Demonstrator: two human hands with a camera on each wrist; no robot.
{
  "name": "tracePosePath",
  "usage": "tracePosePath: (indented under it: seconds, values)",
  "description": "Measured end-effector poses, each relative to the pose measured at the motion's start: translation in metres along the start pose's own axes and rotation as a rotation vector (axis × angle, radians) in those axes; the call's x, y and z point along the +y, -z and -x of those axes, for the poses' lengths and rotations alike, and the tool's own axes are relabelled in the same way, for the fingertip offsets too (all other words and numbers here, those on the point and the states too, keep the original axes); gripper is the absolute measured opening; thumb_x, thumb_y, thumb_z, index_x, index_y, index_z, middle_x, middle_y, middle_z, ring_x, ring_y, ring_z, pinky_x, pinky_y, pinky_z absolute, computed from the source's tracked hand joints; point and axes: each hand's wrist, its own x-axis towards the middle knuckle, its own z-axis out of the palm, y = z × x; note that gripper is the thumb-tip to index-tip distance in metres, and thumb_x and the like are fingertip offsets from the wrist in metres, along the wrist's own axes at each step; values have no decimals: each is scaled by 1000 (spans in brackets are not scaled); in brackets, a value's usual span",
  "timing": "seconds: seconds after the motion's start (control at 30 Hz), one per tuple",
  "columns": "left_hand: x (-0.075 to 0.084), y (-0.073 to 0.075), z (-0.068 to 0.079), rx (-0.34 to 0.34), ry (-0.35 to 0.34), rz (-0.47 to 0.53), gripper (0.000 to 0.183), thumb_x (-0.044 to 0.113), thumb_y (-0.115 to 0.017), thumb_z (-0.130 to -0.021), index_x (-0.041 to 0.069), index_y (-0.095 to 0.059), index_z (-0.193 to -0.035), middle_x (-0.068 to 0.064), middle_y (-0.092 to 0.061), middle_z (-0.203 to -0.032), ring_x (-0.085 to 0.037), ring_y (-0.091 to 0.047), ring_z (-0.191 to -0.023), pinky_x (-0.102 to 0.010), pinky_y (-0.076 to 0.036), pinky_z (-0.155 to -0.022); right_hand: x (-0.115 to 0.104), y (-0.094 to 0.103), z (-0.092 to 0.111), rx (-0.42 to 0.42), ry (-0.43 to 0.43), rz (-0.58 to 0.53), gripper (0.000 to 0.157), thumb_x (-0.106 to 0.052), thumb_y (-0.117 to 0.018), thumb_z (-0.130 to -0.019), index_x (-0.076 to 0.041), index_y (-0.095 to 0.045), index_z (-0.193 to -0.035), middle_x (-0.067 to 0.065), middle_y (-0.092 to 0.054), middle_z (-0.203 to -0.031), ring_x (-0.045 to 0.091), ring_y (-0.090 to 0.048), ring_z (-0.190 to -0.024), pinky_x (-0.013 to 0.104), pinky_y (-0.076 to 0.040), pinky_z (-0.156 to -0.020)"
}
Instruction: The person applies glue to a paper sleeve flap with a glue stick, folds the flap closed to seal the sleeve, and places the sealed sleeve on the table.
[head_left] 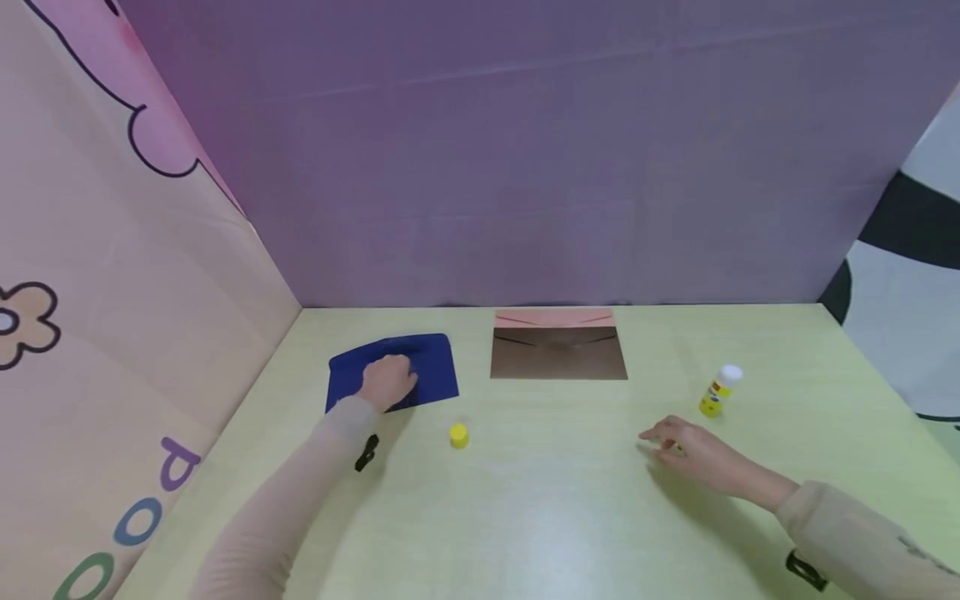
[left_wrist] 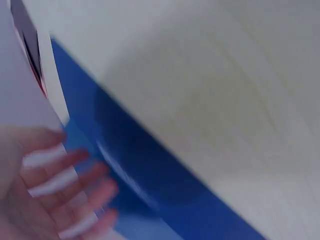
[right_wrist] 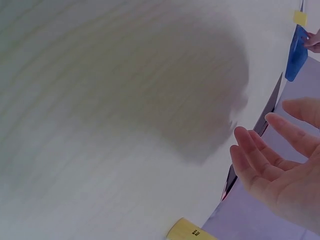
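Observation:
A dark blue envelope [head_left: 437, 373] lies at the left of the table, a little askew. My left hand [head_left: 387, 382] is over its middle. The left wrist view shows that hand's blurred fingers [left_wrist: 102, 192] spread and slightly bent beside the blue envelope [left_wrist: 145, 155]; whether they touch it I cannot tell. At the right, my right hand [head_left: 690, 454] hovers above the tabletop with loosely bent fingers and nothing in them. Just beyond it a yellow glue stick [head_left: 717, 393] with a white top stands upright. A small yellow cap [head_left: 459, 435] sits nearer me, right of my left forearm.
At the back middle of the pale table [head_left: 525, 517] lies a brown envelope [head_left: 558, 360], with a pink envelope [head_left: 555, 318] showing behind it. A purple wall [head_left: 525, 167] rises along the far edge. Another printed wall [head_left: 135, 292] borders the left side.

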Motion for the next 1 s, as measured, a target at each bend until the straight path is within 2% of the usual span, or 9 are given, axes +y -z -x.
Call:
tracePosePath:
  seconds: [0.07, 0.13, 0.23, 0.5, 0.57, 0.67, 0.8, 0.9, 1.0]
  values:
    - [-14, 5, -2, 13, -50, 57, 17, 15, -56, -85, 1, -64, -79, -8, -61, -74, -20, -55, -62, -37, -47, -60, -1, 0, 1, 5, -1, -1, 26, -1, -56, -81, 7, -58, -105, 10, -54, -92, 16, -55, -78, 20, -48, -61]
    - [-28, 9, -4, 25, -87, 91, 17, 12, -56, -85, -1, -65, -89, -12, -64, -85, -21, -59, -70, -38, -49, -66, -1, 0, 1, 5, 2, -3, 26, -1, -56, -80, 7, -58, -105, 10, -54, -91, 16, -55, -77, 20, -48, -60]
    - [-45, 11, -7, 59, -111, 112, 18, 10, -55, -86, -2, -64, -96, -15, -63, -93, -25, -60, -79, -40, -49, -71, -2, -1, 2, -2, 0, -10, 25, -1, -57, -81, 7, -58, -105, 10, -55, -92, 17, -55, -77, 20, -48, -61]
    - [-75, 5, -11, 279, -66, 88, 9, 1, -61, -79, -5, -62, -85, -18, -53, -84, -33, -50, -79, -42, -44, -69, 0, -1, 3, 5, -17, 2, 25, -3, -56, -82, 6, -58, -106, 8, -56, -92, 17, -56, -78, 21, -48, -63]
    - [-79, 3, -10, 305, -40, 88, 12, 0, -62, -78, -6, -59, -87, -21, -51, -86, -35, -47, -81, -44, -41, -72, 0, -1, 3, 9, -8, 0, 25, -3, -56, -82, 6, -58, -105, 8, -56, -92, 17, -57, -78, 22, -49, -64]
    - [-83, 1, -9, 305, -2, 91, 25, 1, -62, -78, -9, -54, -99, -26, -49, -96, -39, -47, -88, -47, -40, -76, 0, -1, 3, 5, -11, -10, 25, -3, -55, -82, 6, -58, -105, 8, -57, -92, 18, -57, -79, 24, -49, -65]
    - [-86, -2, -10, 233, 21, 65, 41, 3, -58, -82, -11, -44, -118, -32, -46, -113, -43, -46, -101, -51, -41, -83, 1, -1, 4, 8, -19, -16, 24, -2, -54, -82, 6, -58, -104, 8, -58, -92, 17, -57, -79, 25, -49, -66]
    - [-90, -4, -10, 169, 12, 56, 45, 3, -55, -84, -12, -38, -124, -32, -43, -122, -43, -42, -110, -51, -38, -89, 1, -2, 5, 12, -11, -16, 23, -2, -55, -82, 6, -59, -103, 7, -58, -91, 17, -57, -78, 25, -50, -66]
    - [-92, -7, -10, 140, 1, 62, 44, 3, -53, -85, -14, -38, -123, -32, -42, -123, -43, -40, -113, -50, -35, -93, 1, -3, 5, 11, 0, -16, 23, -2, -55, -82, 7, -59, -103, 8, -58, -91, 16, -57, -78, 25, -50, -65]
